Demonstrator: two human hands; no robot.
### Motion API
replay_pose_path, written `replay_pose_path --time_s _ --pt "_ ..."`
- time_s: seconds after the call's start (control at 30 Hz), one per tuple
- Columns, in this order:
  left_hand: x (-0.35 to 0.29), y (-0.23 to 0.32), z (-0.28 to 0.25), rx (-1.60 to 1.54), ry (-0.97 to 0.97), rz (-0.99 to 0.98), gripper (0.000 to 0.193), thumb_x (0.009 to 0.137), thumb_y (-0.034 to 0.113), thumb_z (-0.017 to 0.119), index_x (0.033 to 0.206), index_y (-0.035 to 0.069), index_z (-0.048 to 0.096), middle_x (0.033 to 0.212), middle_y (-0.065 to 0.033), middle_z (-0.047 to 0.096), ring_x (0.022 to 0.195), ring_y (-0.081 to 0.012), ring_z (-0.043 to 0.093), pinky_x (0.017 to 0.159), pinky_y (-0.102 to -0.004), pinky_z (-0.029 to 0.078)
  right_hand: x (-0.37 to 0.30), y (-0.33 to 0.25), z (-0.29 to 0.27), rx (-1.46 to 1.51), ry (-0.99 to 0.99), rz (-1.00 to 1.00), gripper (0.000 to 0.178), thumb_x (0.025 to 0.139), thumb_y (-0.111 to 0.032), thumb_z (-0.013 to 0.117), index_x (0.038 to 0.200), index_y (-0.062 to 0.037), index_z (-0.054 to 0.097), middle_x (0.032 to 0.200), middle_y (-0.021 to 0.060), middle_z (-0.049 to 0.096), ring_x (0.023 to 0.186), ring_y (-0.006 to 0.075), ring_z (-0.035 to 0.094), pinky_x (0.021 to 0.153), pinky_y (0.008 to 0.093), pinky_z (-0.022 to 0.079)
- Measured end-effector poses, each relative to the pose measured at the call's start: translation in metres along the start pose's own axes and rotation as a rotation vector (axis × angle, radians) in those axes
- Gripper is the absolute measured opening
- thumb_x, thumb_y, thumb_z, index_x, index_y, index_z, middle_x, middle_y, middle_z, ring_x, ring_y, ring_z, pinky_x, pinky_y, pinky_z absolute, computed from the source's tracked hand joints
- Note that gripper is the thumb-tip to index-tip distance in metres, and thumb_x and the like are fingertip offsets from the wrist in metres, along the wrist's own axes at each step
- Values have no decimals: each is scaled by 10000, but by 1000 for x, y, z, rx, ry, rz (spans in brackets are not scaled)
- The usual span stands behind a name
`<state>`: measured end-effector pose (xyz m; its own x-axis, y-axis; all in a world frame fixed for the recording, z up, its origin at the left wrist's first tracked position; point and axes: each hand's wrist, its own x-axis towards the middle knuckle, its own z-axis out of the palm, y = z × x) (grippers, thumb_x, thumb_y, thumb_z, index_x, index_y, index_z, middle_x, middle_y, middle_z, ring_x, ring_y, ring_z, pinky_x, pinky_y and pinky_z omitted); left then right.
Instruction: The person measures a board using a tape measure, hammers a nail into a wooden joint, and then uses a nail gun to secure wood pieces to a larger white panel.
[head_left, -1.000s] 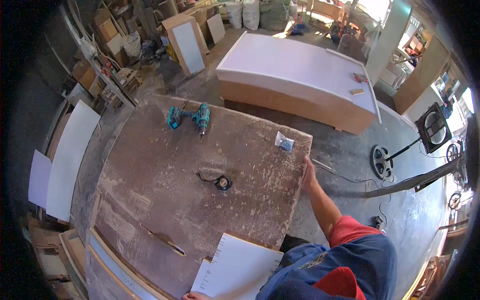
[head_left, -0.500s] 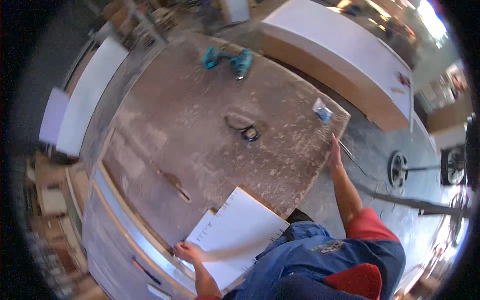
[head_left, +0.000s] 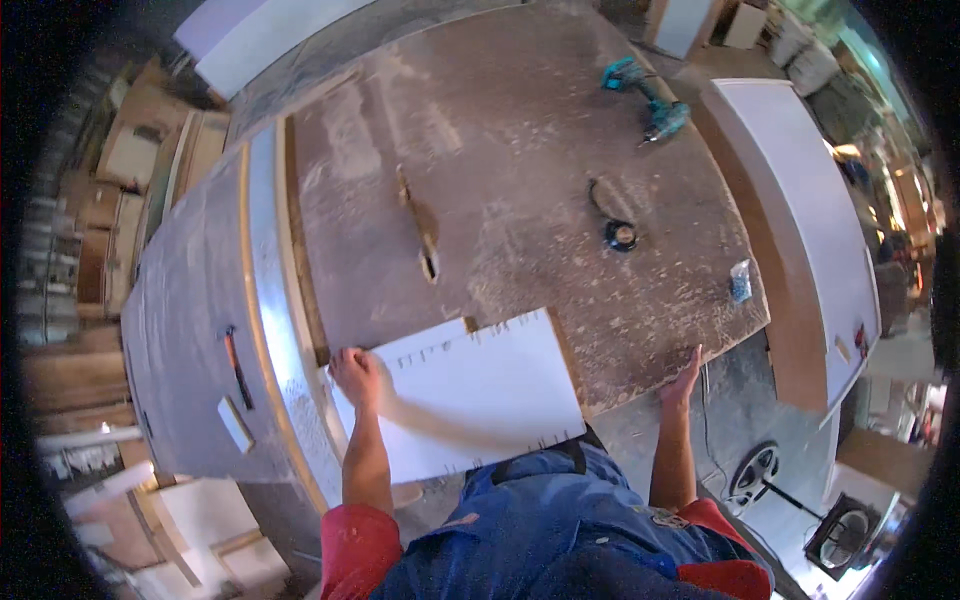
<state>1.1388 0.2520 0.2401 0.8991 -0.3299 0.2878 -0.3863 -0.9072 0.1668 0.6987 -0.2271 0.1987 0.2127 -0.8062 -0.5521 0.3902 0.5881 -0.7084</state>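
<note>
Left hand (head_left: 357,380) half-curled at white board (head_left: 480,400), grip unclear; right hand (head_left: 680,382) spread open at table (head_left: 520,130) edge — tape measure (head_left: 620,236), teal drill (head_left: 666,121), small bag (head_left: 740,282) lying beyond.

The brown counter (head_left: 520,170) looks like wood, rough and matt, scuffed with pale, flaking patches. The white board (head_left: 475,400) has a smooth, slightly satiny face and a raw, wood-brown edge. A strip (head_left: 266,230) shines like smooth metal between matt wooden edges. The drill (head_left: 665,118) has a teal plastic body; the small bag (head_left: 740,282) is clear, glossy, crinkled plastic. The blue shirt (head_left: 500,550) and red sleeve (head_left: 358,550) are soft, matt cloth.
</note>
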Motion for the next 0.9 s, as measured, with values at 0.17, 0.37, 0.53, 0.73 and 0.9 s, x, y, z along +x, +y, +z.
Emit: replay_pose_path --time_s 0.17,0.37,0.53,0.73,0.9 --pt "0 0 -3 -20 2 -44 97 780 155 616 852 107 573 929 -105 583 982 -325 538 880 -485 388 -3 0 -17 -45 -143 78 674 885 -555 599 1370 -103 477 1299 94 542 1156 326 527 971 473 446" --pt "-5 -6 -8 -141 94 30 200 775 163 623 967 108 618 969 -112 610 996 -331 544 892 -485 399 -102 47 35 -1138 255 -1042 425 952 -185 593 1352 -80 497 1404 132 450 1315 318 427 1037 425 397" --pt "-9 -5 -6 -419 124 204 206 799 173 629 998 130 654 1001 -106 622 1009 -310 561 910 -481 395 -272 153 120 -1389 -615 -907 509 844 18 656 1328 -68 523 1444 143 427 1356 336 387 1119 437 329" --pt "-8 -12 0 -476 9 120 122 858 171 618 968 147 665 990 -69 623 1009 -297 563 916 -454 393 -360 245 155 -1643 -1289 -894 629 737 -393 733 1329 -255 575 1517 57 381 1418 401 263 1137 608 222" --pt "1 -18 6 -537 -38 116 94 888 184 606 932 146 680 963 -57 629 998 -284 570 915 -450 393 -360 266 153 -1745 -1226 -1000 651 681 -442 766 1298 -310 607 1505 34 408 1424 391 262 1109 656 213"
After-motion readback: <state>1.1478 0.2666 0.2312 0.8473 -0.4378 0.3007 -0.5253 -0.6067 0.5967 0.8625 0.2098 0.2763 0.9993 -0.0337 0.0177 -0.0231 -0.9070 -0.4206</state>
